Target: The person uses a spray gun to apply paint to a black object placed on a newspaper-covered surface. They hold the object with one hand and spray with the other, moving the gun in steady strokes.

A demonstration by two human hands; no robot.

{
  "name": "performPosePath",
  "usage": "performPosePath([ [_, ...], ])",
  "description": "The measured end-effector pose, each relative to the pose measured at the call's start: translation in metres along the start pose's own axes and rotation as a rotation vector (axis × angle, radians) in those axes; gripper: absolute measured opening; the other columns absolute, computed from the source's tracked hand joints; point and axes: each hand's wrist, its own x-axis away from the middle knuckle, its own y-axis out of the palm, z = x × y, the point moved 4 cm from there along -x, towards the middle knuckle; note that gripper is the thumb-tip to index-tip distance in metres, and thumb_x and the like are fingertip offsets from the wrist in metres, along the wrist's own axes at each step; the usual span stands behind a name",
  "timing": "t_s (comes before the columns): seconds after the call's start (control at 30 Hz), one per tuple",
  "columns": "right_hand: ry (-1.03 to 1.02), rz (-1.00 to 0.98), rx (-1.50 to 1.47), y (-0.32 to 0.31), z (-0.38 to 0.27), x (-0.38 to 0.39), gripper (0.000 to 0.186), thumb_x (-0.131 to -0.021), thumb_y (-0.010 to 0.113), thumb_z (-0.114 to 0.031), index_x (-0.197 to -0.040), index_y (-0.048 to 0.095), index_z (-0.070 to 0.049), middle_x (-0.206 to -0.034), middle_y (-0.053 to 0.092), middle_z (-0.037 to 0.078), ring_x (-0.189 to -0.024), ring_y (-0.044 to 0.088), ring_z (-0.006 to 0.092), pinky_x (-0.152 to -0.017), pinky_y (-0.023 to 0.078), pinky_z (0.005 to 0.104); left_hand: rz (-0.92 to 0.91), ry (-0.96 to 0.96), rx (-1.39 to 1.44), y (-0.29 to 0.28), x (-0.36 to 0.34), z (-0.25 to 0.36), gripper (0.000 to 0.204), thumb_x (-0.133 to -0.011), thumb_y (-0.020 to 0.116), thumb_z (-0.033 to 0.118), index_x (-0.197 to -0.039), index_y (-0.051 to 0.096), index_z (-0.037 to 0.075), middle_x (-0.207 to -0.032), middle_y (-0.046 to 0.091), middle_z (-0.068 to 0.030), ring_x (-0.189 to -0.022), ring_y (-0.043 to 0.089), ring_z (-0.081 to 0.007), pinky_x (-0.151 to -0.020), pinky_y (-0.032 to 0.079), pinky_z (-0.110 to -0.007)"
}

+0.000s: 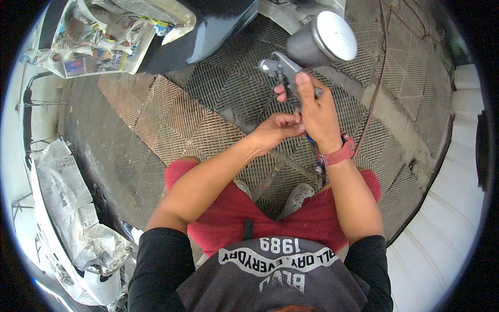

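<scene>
Head view, looking down. The person stood on a metal floor grating (pixel 208 109) in red shorts (pixel 270 218) and grey clogs (pixel 296 197), both forearms raised over it.

Landmark: the spray gun (pixel 304 57), a grey metal body with a round cup (pixel 325 39) whose pale lid faced the camera. It was held in the air above the grating, well clear of it, toward the upper middle of the frame.

Right hand (pixel 314 112): curled tight round the spray gun's handle from below, thumb lying up along the grip, one fingertip showing on the far side near the trigger. A red wristband (pixel 337 155) sat on that wrist, below the gun.

Left hand (pixel 278 130): just below and left of the gun's handle, fingers bent together and touching the right hand's heel at the base of the grip. They appeared to pinch something small there; what it was could not be told, the spot being hidden by the fingers.

Below the gun's handle a blue fitting (pixel 312 140) and a hose end (pixel 318 170) hung beside the right wrist. A thin reddish line (pixel 377 88) ran over the grating to the right of the gun.

Left of the gun, at the upper edge: a dark glossy car panel (pixel 208 31) masked with newspaper (pixel 99 41). Far lower left of the gun: a white panel (pixel 99 286) also draped with crumpled newspaper (pixel 78 213). To the gun's right, past the grating's edge, a pale ribbed wall (pixel 447 208).
</scene>
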Motion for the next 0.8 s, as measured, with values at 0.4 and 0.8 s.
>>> performPosePath([
  [0.4, -0.136, 0.316, 0.113, -0.024, 0.013, -0.052, 0.059, -0.119, 0.048, -0.051, -0.118, 0.076, 0.0, -0.085, 0.079, 0.007, -0.05, 0.055, 0.0088, -0.046, 0.042, 0.0278, 0.179, 0.072, -0.036, 0.004, -0.046, 0.025, 0.029, -0.112, 0.071, 0.023, -0.134, 0.077, 0.004, -0.123, 0.077, 0.0026, -0.11, 0.066, -0.0091, -0.102, 0.052, -0.031],
  [0.8, -0.118, 0.168, 0.045, -0.016, -0.004, -0.033, 0.055, -0.12, 0.048, -0.047, -0.124, 0.076, 0.0, -0.096, 0.079, 0.006, -0.063, 0.057, 0.0058, -0.051, 0.044, 0.0236, 0.069, 0.079, -0.119, 0.0, -0.032, 0.034, 0.022, -0.11, 0.073, 0.016, -0.128, 0.078, 0.003, -0.121, 0.078, 0.0024, -0.112, 0.067, -0.0088, -0.106, 0.053, -0.031],
])
